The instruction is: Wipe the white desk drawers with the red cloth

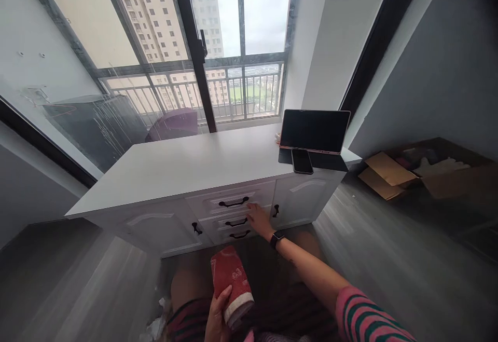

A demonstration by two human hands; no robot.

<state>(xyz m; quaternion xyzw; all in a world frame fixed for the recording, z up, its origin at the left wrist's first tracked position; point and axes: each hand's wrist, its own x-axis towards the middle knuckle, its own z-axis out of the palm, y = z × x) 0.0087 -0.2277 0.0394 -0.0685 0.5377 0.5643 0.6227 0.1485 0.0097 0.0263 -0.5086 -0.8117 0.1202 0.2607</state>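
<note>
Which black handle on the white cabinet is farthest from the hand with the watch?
The left door handle. It sits left of the three drawer handles, while the right hand is over by their right ends.

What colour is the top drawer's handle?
The handle is black, seen best in the head view.

Its far fingers hidden behind a red cloth [230,271], the left hand [220,311] is cut off at 6 o'clock. Whether the right hand [258,218] touches a drawer handle [233,203] cannot be told; its striped sleeve [365,315] is cropped at 5 o'clock. At 3 o'clock, the shadowed contents [438,164] of a cardboard box [453,183] are too blurred to name. A tablet [315,130] partly hides a small object [277,138] at its 9 o'clock.
</note>
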